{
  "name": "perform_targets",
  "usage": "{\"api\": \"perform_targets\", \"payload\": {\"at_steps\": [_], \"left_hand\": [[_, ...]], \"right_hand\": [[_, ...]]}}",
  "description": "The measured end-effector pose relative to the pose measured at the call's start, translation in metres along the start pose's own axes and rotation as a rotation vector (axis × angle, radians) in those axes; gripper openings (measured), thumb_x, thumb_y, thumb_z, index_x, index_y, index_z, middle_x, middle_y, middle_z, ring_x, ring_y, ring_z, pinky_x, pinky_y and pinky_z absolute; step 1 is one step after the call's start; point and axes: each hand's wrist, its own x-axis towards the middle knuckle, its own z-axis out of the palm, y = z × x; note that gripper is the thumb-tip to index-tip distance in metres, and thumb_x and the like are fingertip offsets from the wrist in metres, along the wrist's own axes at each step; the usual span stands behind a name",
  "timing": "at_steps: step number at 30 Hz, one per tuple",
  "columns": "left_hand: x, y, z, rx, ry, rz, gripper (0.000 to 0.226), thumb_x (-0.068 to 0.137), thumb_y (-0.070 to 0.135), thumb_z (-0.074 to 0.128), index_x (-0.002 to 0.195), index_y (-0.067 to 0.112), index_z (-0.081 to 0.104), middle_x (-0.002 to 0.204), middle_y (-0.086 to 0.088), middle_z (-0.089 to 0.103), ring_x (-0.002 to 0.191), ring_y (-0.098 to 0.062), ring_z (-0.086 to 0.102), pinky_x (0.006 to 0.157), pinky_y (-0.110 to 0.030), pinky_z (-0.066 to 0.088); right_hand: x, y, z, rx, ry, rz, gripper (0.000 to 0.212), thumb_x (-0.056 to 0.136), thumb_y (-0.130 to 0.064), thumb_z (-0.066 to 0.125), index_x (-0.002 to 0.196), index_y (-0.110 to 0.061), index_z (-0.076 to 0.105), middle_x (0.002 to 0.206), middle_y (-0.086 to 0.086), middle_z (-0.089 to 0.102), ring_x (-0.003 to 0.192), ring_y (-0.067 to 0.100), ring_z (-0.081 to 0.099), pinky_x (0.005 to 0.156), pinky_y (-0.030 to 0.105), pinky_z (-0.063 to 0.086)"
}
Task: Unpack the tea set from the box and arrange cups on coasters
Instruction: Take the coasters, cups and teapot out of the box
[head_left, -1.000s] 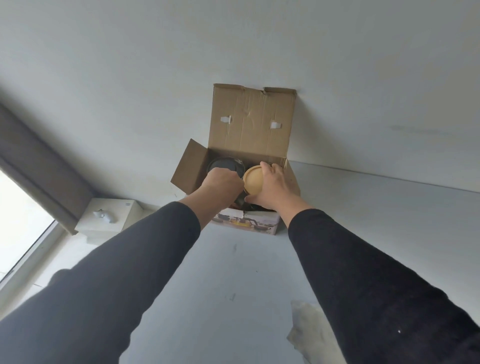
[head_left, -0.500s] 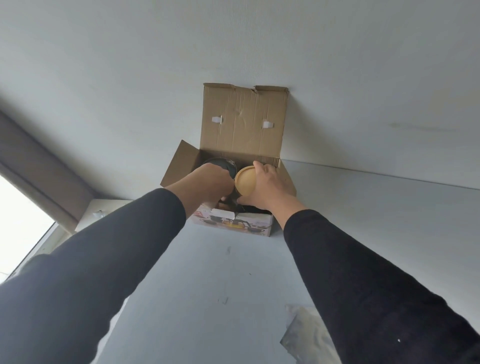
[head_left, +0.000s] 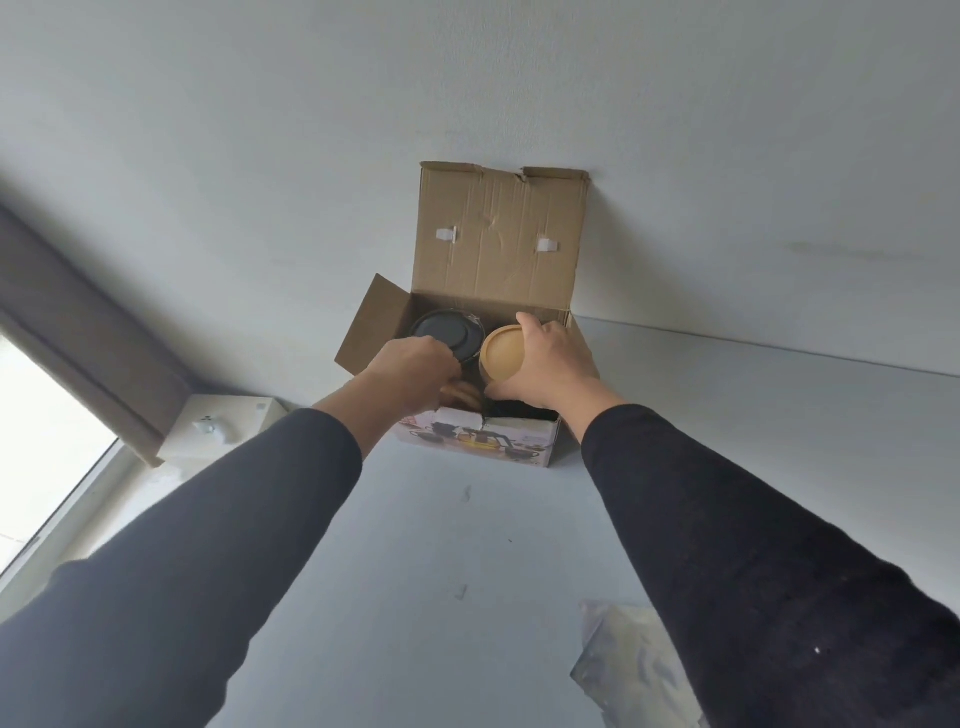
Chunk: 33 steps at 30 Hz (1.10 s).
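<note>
An open cardboard box (head_left: 498, 244) stands on the white table (head_left: 441, 571) against the wall, its lid flap upright. Inside at the left lies a dark round piece (head_left: 444, 332). My right hand (head_left: 550, 366) grips a tan round wooden piece (head_left: 503, 351) at the box's right side, with its flat face turned toward me. My left hand (head_left: 415, 366) reaches into the box's near left part with fingers curled down. What they hold is hidden. More tan round pieces (head_left: 464, 396) show just below that hand.
A crumpled clear plastic bag (head_left: 636, 670) lies on the table at the near right. A small white box (head_left: 228, 415) sits at the left by the window and a grey curtain (head_left: 78, 332). The wall is right behind the cardboard box.
My left hand has slid off the dark round piece toward the box's near side, uncovering it. My right hand keeps its hold on the wooden piece, slightly raised.
</note>
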Motion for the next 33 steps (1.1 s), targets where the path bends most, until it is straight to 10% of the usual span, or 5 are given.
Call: {"api": "perform_targets", "payload": {"at_steps": [7, 17, 33], "left_hand": [[-0.017, -0.019, -0.038, -0.365, 0.112, -0.049, 0.04, 0.087, 0.041, 0.063, 0.121, 0.019, 0.064, 0.114, -0.001, 0.062, 0.105, -0.017, 0.056, 0.084, -0.026, 0.044], [-0.008, 0.028, -0.088, -0.805, 0.252, -0.147, 0.032, 0.096, 0.03, 0.052, 0.112, 0.004, 0.061, 0.102, -0.011, 0.066, 0.081, -0.024, 0.061, 0.072, -0.033, 0.054], [0.133, 0.258, -0.069, -0.997, -0.04, -0.282, 0.043, 0.097, 0.034, 0.047, 0.11, -0.004, 0.063, 0.106, -0.021, 0.067, 0.099, -0.035, 0.064, 0.087, -0.039, 0.054]], "right_hand": [[-0.021, -0.011, -0.04, 0.071, 0.143, 0.048, 0.106, 0.065, -0.054, 0.077, 0.147, -0.021, 0.019, 0.142, 0.012, 0.036, 0.129, 0.031, 0.034, 0.099, 0.04, 0.038], [-0.084, 0.017, -0.096, 0.032, 0.314, 0.216, 0.105, 0.066, -0.054, 0.076, 0.147, -0.019, 0.019, 0.136, 0.014, 0.038, 0.126, 0.031, 0.033, 0.097, 0.039, 0.038], [-0.112, 0.263, -0.118, -0.021, 0.226, 0.537, 0.099, 0.066, -0.047, 0.076, 0.143, -0.019, 0.021, 0.134, 0.014, 0.037, 0.123, 0.032, 0.032, 0.094, 0.039, 0.041]]}}
